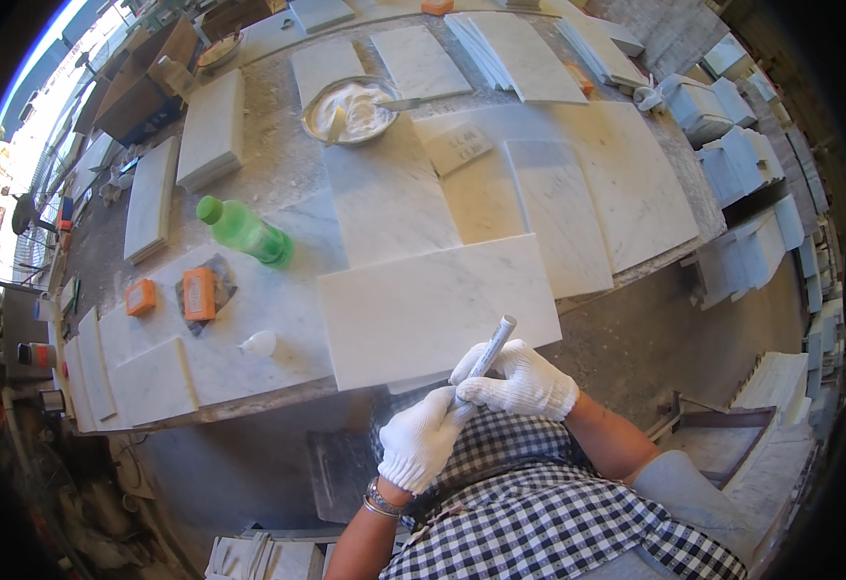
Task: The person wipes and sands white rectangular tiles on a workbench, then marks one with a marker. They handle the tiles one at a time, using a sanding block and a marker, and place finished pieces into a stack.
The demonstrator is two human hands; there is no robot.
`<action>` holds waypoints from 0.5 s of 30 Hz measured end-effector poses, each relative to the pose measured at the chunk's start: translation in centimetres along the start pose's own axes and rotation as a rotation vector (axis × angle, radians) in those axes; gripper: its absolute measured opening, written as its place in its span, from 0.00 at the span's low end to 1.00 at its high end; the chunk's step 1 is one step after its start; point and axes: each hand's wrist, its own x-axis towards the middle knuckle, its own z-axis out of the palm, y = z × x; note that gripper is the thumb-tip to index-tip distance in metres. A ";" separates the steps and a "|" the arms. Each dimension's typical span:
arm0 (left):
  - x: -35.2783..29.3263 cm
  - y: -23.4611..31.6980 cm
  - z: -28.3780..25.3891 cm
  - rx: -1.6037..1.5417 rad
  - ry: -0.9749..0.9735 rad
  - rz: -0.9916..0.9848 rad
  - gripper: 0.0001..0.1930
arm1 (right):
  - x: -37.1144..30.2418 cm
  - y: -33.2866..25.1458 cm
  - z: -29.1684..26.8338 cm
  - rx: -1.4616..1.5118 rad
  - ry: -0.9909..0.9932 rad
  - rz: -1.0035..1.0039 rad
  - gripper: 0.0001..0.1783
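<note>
A: What have the hands got?

B: Both wear white knit gloves. The right hand point(524, 382) is closed around a grey marker point(488, 356), tip end pointing up and away; the left hand point(423, 435) is curled shut on its lower end. It sits just off the near edge of the desk point(278, 164), above the person's checked shirt point(539, 512).

A: And what's right in front?

B: A white marble slab point(432, 309) lies flat at the desk's near edge, close to the marker's upper end but not touching it.

A: If the two hands are pulling a cap or twisting the marker, how to do it well?

B: I'd judge it best to keep the right hand firm on the barrel and let the left do the turning or pulling, straight along the marker's length. Gloves slip, so grip with the fingertips, not the palm.

A: Anything to mind nearby?

B: A green plastic bottle point(245, 231) lies on its side further left, and a metal bowl point(350, 109) of white paste sits well back. Both are well apart from the hands. Holding the marker low keeps stray ink off the slab's face.
</note>
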 end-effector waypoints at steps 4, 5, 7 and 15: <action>-0.3 0.1 1.0 -0.121 0.130 -0.027 0.14 | -0.6 0.0 1.2 -0.045 0.077 0.049 0.14; -0.2 0.1 1.2 -0.114 0.171 -0.001 0.14 | -0.8 0.0 1.6 -0.078 0.120 0.057 0.14; -0.1 0.0 1.7 -0.109 0.258 0.050 0.14 | -1.1 0.0 2.2 -0.055 0.201 0.044 0.15; 1.2 0.6 2.0 -0.015 0.296 0.064 0.12 | -0.5 0.4 2.4 0.042 0.327 0.110 0.16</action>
